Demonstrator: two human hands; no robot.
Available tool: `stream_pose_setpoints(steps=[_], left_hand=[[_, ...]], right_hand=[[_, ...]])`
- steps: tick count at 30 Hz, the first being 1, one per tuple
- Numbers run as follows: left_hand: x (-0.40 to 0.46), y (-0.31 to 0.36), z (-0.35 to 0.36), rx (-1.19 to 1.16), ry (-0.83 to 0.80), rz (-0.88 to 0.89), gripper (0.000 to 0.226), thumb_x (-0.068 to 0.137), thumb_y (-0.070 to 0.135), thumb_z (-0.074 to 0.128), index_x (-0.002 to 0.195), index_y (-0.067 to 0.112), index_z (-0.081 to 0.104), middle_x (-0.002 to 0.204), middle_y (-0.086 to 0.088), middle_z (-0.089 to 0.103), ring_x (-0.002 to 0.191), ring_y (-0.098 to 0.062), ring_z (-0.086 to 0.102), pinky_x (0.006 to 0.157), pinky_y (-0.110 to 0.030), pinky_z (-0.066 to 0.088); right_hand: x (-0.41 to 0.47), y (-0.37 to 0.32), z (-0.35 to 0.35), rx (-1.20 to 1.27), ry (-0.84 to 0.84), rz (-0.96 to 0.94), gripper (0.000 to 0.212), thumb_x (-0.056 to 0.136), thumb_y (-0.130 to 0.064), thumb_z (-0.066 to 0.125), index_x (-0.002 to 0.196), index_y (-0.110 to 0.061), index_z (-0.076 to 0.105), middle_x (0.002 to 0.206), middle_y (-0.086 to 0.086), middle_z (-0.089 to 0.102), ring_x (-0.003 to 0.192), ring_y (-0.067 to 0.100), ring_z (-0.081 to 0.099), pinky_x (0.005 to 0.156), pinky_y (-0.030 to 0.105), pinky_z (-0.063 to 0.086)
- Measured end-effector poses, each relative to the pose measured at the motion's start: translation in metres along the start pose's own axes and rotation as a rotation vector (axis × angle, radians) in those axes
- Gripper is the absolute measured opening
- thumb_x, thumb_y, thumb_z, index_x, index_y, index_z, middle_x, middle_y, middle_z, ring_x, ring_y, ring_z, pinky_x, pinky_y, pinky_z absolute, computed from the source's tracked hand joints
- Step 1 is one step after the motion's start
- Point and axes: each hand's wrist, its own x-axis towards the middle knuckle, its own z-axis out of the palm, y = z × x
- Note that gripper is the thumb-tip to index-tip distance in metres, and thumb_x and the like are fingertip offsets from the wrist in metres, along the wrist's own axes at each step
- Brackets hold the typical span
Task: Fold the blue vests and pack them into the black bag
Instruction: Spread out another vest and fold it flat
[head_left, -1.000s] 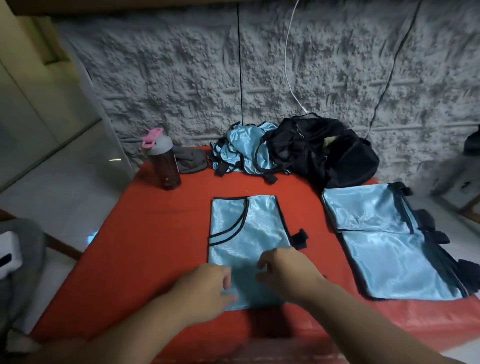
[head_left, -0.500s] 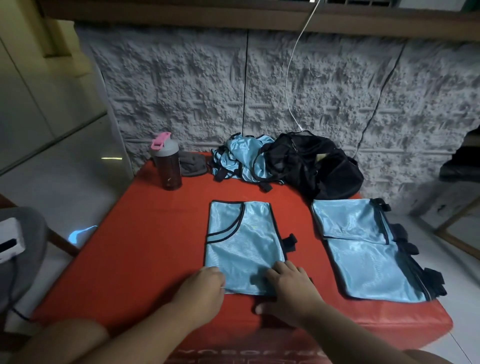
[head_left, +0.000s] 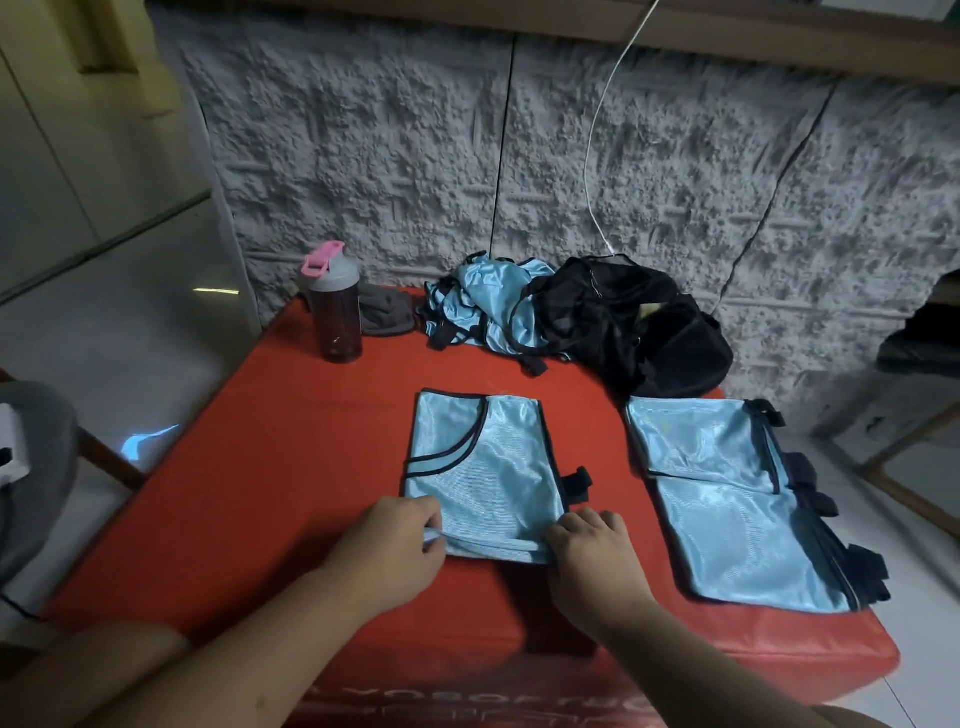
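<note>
Blue vest (head_left: 483, 478) lies on red table (head_left: 270, 467) by grey wall (head_left: 415, 156).

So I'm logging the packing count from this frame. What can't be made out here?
All in the head view:
- Inside of the black bag: dark, mouth turned away, contents hidden.
- Crumpled pile: vests bunched and overlapping, number unclear.
- Folded stack at the right: layers cover each other, count unclear.
- Middle vest: near corners covered by the left hand and right hand.
- Print on the table front: dark, cut off below.
</note>
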Motion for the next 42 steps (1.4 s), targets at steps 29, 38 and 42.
stream_pose_setpoints(steps=[29,38,42], left_hand=[[0.013,-0.013,-0.063,-0.367,-0.371,-0.058,0.019,0.073,0.007,0.080,0.084,0.022,0.077,0.075,-0.001,0.074,0.067,-0.009,0.062,0.065,-0.034,0.052],[0.066,-0.027,-0.032,-0.622,-0.060,-0.269,0.026,0.073,0.005,0.079,0.093,0.022,0.075,0.093,-0.007,0.076,0.084,-0.016,0.070,0.086,-0.041,0.057],[0.092,-0.031,-0.014,-0.613,-0.010,-0.313,0.028,0.080,-0.003,0.073,0.097,0.019,0.072,0.094,-0.009,0.076,0.089,-0.026,0.073,0.084,-0.044,0.058]], right_hand=[[0.017,0.036,-0.096,0.662,-0.426,-0.007,0.011,0.067,-0.013,0.069,0.067,-0.004,0.062,0.058,0.006,0.068,0.046,0.015,0.062,0.048,0.031,0.047],[0.086,0.042,-0.079,0.680,-0.186,0.162,0.047,0.058,-0.039,0.058,0.100,-0.031,0.076,0.074,-0.015,0.069,0.066,-0.008,0.061,0.057,0.007,0.042],[0.115,0.048,-0.061,0.684,-0.185,0.222,0.047,0.062,-0.040,0.060,0.105,-0.028,0.077,0.075,-0.008,0.073,0.063,0.001,0.065,0.058,0.017,0.047]])
